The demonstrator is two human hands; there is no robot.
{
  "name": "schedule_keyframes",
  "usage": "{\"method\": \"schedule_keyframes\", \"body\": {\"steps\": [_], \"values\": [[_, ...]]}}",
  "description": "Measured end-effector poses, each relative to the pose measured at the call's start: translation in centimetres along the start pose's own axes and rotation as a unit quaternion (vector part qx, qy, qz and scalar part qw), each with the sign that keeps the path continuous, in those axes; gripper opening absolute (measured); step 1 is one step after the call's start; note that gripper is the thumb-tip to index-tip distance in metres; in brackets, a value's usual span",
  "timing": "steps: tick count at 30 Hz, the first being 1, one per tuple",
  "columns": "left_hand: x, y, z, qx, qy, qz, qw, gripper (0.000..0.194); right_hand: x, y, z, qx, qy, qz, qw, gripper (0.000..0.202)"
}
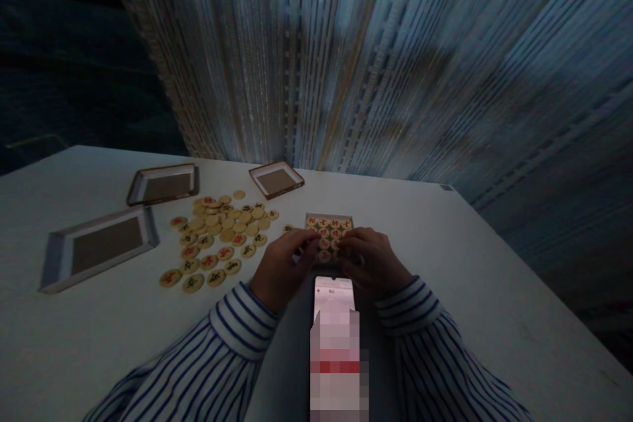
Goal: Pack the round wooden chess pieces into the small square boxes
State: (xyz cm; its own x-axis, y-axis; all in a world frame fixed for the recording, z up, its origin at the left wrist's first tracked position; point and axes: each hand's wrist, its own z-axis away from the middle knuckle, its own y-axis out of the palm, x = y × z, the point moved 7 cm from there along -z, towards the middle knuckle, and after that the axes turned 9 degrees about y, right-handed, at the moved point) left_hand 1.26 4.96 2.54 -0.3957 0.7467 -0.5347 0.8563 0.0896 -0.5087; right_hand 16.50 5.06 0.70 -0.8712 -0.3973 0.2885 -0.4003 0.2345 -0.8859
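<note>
Several pale discs (324, 223) show red characters; left grip (314, 244) and right grip (342, 250) curl partway, hold unclear.

passage: tabletop (469, 277), right | blocks: loose discs (227, 235), left; phone (334, 300), near side

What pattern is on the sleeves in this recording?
The sleeves have dark blue stripes on a whitish ground, clearest in the head view.

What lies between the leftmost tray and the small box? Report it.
Loose round pieces, plus the left hand close to the small box, lie between it and the leftmost tray, as the head view shows.
</note>
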Motion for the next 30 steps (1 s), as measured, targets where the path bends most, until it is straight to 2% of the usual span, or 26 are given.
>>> {"method": "schedule_keyframes", "body": {"steps": [5, 9, 14, 17, 20, 25, 30], "values": [[0.2, -0.2, 0.1, -0.007, 0.007, -0.009, 1.000, 0.013, 0.5, -2.2, -0.1, -0.103, 0.003, -0.030, 0.994, 0.005], [0.1, -0.3, 0.0, -0.006, 0.012, -0.021, 1.000, 0.011, 1.4, -3.1, 0.0, -0.153, -0.003, -0.029, 0.988, 0.009], [-0.3, -0.8, -0.2, -0.007, 0.005, -0.025, 1.000, 0.011, 2.4, -3.1, 0.1, -0.165, -0.030, -0.028, 0.986, 0.009], [-0.7, -1.3, -0.1, 0.012, 0.010, -0.036, 0.999, 0.012, 2.8, -3.2, 0.2, -0.173, -0.044, -0.035, 0.983, 0.010], [-0.8, -2.7, 0.2, 0.029, 0.021, -0.054, 0.998, 0.014, 3.3, -3.1, 0.2, -0.172, -0.054, -0.033, 0.983, 0.012], [0.4, -6.2, 1.7, -0.006, -0.001, -0.100, 0.995, 0.014, 4.4, -2.8, 0.2, -0.168, -0.065, -0.039, 0.983, 0.017], [1.2, -6.8, 2.9, 0.006, -0.004, -0.111, 0.994, 0.012, 6.0, -2.2, 0.6, -0.148, -0.091, -0.083, 0.981, 0.012]]}}
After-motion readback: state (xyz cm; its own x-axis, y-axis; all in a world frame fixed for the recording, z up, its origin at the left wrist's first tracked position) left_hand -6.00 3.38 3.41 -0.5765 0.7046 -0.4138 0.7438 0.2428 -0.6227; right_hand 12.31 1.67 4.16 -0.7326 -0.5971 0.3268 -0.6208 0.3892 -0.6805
